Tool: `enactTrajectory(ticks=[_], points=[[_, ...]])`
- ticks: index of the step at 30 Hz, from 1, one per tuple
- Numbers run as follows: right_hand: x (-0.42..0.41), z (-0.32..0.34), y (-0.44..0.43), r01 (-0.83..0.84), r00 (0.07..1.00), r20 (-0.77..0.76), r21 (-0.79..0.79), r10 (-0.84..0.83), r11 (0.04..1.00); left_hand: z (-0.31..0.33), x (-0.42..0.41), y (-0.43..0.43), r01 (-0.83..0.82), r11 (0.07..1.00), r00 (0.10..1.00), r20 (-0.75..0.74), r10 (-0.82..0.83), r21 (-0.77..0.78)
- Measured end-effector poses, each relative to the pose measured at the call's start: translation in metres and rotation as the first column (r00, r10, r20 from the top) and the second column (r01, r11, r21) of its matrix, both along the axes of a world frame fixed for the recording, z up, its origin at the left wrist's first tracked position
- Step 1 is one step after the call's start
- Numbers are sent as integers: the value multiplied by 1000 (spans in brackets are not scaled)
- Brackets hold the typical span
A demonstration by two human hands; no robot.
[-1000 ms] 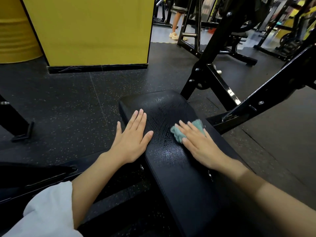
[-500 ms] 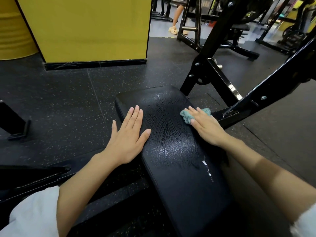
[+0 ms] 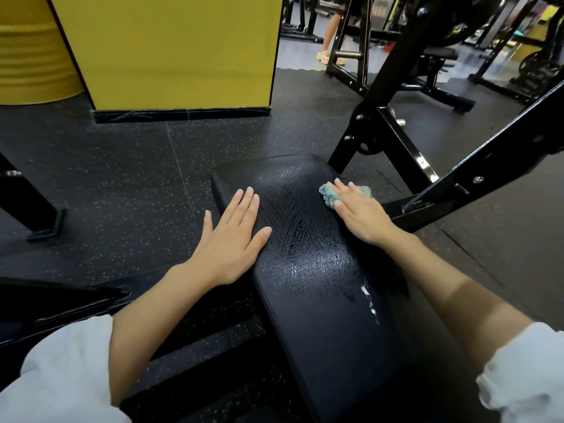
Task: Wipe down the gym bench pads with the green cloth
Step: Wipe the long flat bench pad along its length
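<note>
A black padded bench pad (image 3: 308,270) runs from the lower right up to the middle of the view, its far half streaked with wet wipe marks. My right hand (image 3: 360,213) lies flat with straight fingers on the green cloth (image 3: 328,195), pressing it onto the pad near the far right edge. The cloth shows on both sides of my fingers. My left hand (image 3: 235,239) rests flat, fingers straight, on the pad's left edge and holds nothing.
A black steel frame (image 3: 406,154) with slanted bars stands right of the pad. A yellow pillar (image 3: 171,50) rises behind. More black gym machines and a person's legs (image 3: 329,35) are at the back. Dark speckled rubber floor (image 3: 122,184) surrounds the bench. A black bar foot (image 3: 45,221) sits at left.
My right hand has slid the green cloth along the pad, away from me toward its far right edge, leaving fresh wet streaks. My left hand stayed flat on the left edge.
</note>
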State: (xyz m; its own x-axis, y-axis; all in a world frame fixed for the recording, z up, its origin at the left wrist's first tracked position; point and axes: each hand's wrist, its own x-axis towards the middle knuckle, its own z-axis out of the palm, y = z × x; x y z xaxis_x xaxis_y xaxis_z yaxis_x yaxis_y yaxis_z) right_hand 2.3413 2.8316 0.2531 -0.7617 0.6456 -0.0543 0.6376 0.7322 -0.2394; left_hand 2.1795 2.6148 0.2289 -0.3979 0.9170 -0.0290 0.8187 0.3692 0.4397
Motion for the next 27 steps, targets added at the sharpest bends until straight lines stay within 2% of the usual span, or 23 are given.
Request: enactTrajectory(ticks=[11, 14, 19, 22, 27], points=[[92, 5, -129, -152, 986, 55, -72, 156, 986, -2, 0, 2, -13, 1000, 1000, 6, 13, 7], [104, 4, -146, -163, 986, 29, -99, 167, 982, -3, 0, 2, -12, 1000, 1000, 3, 12, 10], [80, 5, -133, -173, 983, 39, -105, 178, 979, -1, 3, 0, -8, 1000, 1000, -13, 8, 9], [49, 3, -118, -168, 986, -6, -103, 168, 980, -1, 5, 0, -14, 1000, 1000, -25, 14, 6], [-5, 0, -92, -135, 991, 10, -81, 137, 987, -2, 8, -5, -16, 1000, 1000, -27, 17, 5]])
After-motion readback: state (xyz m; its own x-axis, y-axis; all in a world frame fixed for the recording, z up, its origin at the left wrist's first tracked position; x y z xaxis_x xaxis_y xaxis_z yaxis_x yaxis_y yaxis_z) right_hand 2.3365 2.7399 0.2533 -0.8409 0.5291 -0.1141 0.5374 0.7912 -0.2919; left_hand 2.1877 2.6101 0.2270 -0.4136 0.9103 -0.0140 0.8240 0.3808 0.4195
